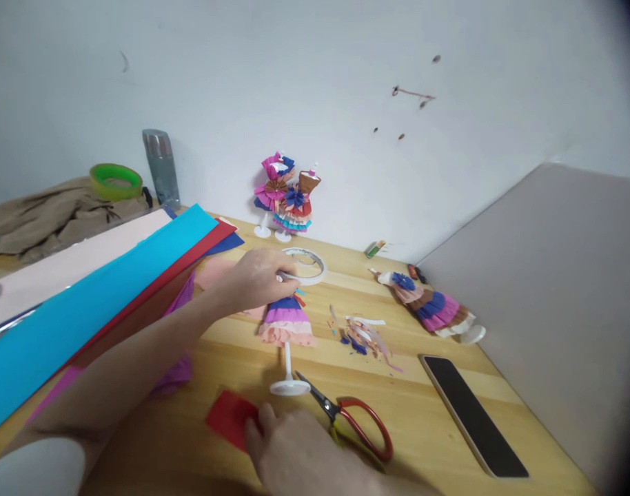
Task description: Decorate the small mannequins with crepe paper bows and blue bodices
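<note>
My left hand [266, 275] is closed around the top of a small paper dress on a white stand [285, 322], beside a white tape roll [315, 277]. The dress has blue, purple and pale pink tiers, and its round base points toward me. Near the front, my right hand [294, 448] has its thumb and finger at the edge of a red paper piece [231, 420], pinching it. Red-handled scissors [364, 424] lie just right of the stand, partly behind my right hand.
Long blue paper [113, 289] and other coloured sheets cover the left side. Two dressed stands [289, 196] are by the wall. Paper scraps [364, 334], another dress lying down [433, 310] and a phone [473, 413] are on the right.
</note>
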`<control>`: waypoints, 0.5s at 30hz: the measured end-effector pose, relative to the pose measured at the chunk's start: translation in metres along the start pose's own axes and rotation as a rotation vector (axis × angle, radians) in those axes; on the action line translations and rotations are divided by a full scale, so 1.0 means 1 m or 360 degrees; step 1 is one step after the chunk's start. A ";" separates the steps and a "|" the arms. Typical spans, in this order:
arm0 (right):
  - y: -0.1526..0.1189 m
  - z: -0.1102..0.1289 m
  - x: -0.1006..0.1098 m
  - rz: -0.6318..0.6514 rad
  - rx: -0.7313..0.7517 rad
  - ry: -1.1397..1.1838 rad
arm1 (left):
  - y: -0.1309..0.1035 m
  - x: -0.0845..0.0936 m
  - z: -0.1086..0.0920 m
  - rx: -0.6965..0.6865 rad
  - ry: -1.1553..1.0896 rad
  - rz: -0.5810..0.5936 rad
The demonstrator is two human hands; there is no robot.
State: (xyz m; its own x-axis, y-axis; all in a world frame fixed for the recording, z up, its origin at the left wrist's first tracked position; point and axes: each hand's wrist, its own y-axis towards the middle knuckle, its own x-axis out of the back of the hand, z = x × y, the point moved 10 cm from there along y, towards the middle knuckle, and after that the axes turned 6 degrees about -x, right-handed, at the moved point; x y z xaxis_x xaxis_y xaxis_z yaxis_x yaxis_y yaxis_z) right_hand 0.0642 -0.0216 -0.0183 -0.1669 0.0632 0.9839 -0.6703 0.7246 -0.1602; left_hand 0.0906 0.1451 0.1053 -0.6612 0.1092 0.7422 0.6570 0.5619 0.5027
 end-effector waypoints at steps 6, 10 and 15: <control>0.015 0.005 -0.017 0.0162 0.0016 -0.0032 | 0.000 -0.005 0.005 0.0032 0.0016 0.0044; 0.015 0.006 -0.017 -0.0008 0.0058 -0.0010 | 0.001 -0.003 0.008 0.0037 0.0009 0.0001; 0.005 0.001 -0.005 -0.0065 0.0077 0.0061 | 0.002 -0.007 0.009 0.0059 -0.0016 0.0022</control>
State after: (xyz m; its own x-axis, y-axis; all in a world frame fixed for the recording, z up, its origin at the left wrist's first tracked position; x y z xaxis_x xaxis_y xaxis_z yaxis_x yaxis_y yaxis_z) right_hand 0.0608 -0.0186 -0.0239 -0.1115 0.0614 0.9919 -0.7102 0.6932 -0.1227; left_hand 0.0931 0.1528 0.0970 -0.6557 0.1255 0.7445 0.6526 0.5900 0.4754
